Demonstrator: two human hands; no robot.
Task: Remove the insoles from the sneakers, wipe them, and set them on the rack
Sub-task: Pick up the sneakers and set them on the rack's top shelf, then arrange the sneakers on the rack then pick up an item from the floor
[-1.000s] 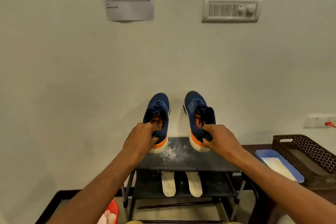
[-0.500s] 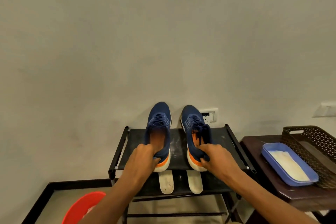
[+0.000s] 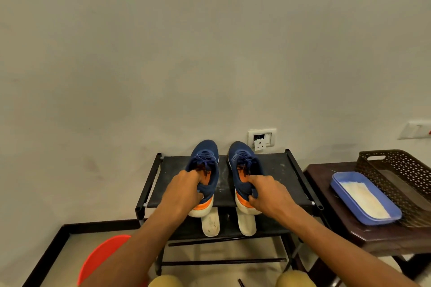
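Left hand (image 3: 184, 193): fingers (image 3: 194, 173) curled over the heel collar of the left sneaker (image 3: 206, 154), tips inside the opening, thumb on the outside of the heel, so a pinch grip. Right hand (image 3: 265, 193) does the same on the right sneaker (image 3: 240, 154): fingers hooked into the opening, thumb against the heel. Both sneakers are navy with orange lining, an orange heel stripe and white soles. They sit side by side, toes toward the wall, on the top shelf of the black rack (image 3: 279, 170), with heels overhanging its front edge. Can't tell if the heels are fully seated or slightly lifted. Two pale insoles (image 3: 211, 225) lie flat on the rack's lower shelf, directly under the sneakers, parallel and apart from each other. Wall socket (image 3: 262, 138) is just behind the right sneaker's toe. Right of the rack is a dark brown desk (image 3: 319, 177) carrying a blue tray (image 3: 335, 190) with a whitish cloth-like piece inside, and a brown perforated basket (image 3: 396, 170) right behind the tray. Red tub (image 3: 100, 256) is on the floor at lower left, partly hidden by the left forearm.
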